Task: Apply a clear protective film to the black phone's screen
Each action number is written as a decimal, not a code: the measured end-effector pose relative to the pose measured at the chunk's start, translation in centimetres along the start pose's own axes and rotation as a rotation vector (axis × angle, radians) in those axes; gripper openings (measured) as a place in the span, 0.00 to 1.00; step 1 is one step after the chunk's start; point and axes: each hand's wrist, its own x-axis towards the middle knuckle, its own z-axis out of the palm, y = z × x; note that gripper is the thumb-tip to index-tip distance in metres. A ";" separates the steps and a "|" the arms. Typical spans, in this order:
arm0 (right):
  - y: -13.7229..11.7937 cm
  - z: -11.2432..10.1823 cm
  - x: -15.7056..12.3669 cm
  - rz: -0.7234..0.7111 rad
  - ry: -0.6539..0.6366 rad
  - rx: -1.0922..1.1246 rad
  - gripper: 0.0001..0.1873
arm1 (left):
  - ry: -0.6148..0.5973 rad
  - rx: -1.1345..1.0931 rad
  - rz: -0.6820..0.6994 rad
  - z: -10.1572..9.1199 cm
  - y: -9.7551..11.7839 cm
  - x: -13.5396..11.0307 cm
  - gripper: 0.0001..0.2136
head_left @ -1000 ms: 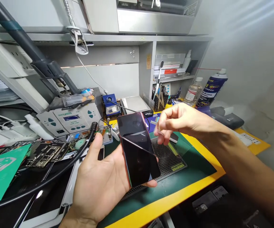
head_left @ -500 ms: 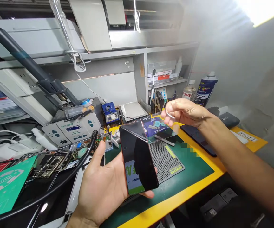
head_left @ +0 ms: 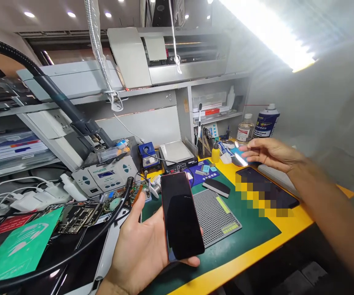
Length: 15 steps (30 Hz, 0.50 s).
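Observation:
A dark-screened smartphone [head_left: 183, 217] rests upright and slightly tilted in my left hand [head_left: 144, 241], gripped along its edges with the thumb standing away from it. My right hand [head_left: 272, 153] is raised over the right side of the bench, its fingertips pinched on a clear plastic film [head_left: 241, 159]. Only bright glints of the film show, so its outline is hard to make out. Beneath the phone lies a grey perforated pad [head_left: 215, 213] on the green mat [head_left: 250, 229]. Behind it is a small black-and-grey flat tool [head_left: 216, 189].
Another dark phone or tablet [head_left: 266, 186] lies to the right, partly pixelated. A yellow bottle [head_left: 215, 153], a clear bottle [head_left: 245, 129] and a spray can [head_left: 266, 121] stand behind. A soldering station [head_left: 105, 174], circuit boards [head_left: 75, 215] and a black hose [head_left: 81, 250] crowd the left.
My right hand has moved right with the film, away from the phone. The phone stays in my left hand. The view has tilted up, showing more ceiling.

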 end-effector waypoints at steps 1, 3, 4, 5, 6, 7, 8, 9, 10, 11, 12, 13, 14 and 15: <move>0.2 -0.4 -0.3 0.031 0.028 -0.063 0.07 | 0.002 0.005 0.001 0.0 0.0 -0.1 0.42; 0.6 -1.0 -0.9 0.100 0.076 -0.200 0.09 | 0.012 0.012 0.006 -0.1 -0.2 -0.3 0.42; 0.8 -1.2 -1.3 0.126 0.094 -0.264 0.08 | 0.020 0.012 0.010 -0.1 -0.3 -0.4 0.42; 1.0 -1.4 -1.7 0.143 0.110 -0.327 0.08 | 0.027 0.012 0.015 -0.1 -0.3 -0.6 0.42; 1.2 -1.5 -2.0 0.148 0.126 -0.388 0.09 | 0.034 0.010 0.019 -0.1 -0.4 -0.7 0.42; 1.3 -1.7 -2.4 0.147 0.142 -0.448 0.09 | 0.041 0.010 0.022 -0.2 -0.5 -0.8 0.42; 1.4 -1.9 -2.7 0.138 0.158 -0.506 0.10 | 0.046 0.010 0.024 -0.3 -0.6 -0.9 0.42; 1.5 -2.0 -3.1 0.129 0.177 -0.564 0.10 | 0.047 0.011 0.025 -0.4 -0.6 -1.0 0.42; 1.5 -2.1 -3.5 0.119 0.204 -0.619 0.12 | 0.048 0.011 0.027 -0.4 -0.7 -1.1 0.42; 1.4 -2.0 -4.1 0.104 0.240 -0.668 0.13 | 0.047 0.009 0.030 -0.5 -0.8 -1.2 0.41; 1.4 -1.6 -4.7 0.084 0.279 -0.708 0.13 | 0.045 0.002 0.031 -0.4 -0.8 -1.2 0.41; 1.4 -0.9 -5.6 0.058 0.317 -0.736 0.13 | 0.042 -0.008 0.032 -0.4 -1.0 -1.3 0.41; 1.5 0.1 -6.6 0.025 0.346 -0.746 0.11 | 0.039 -0.022 0.033 -0.2 -1.1 -1.3 0.41; 1.7 1.6 -7.7 -0.006 0.351 -0.746 0.13 | 0.040 -0.040 0.039 0.0 -1.4 -1.3 0.41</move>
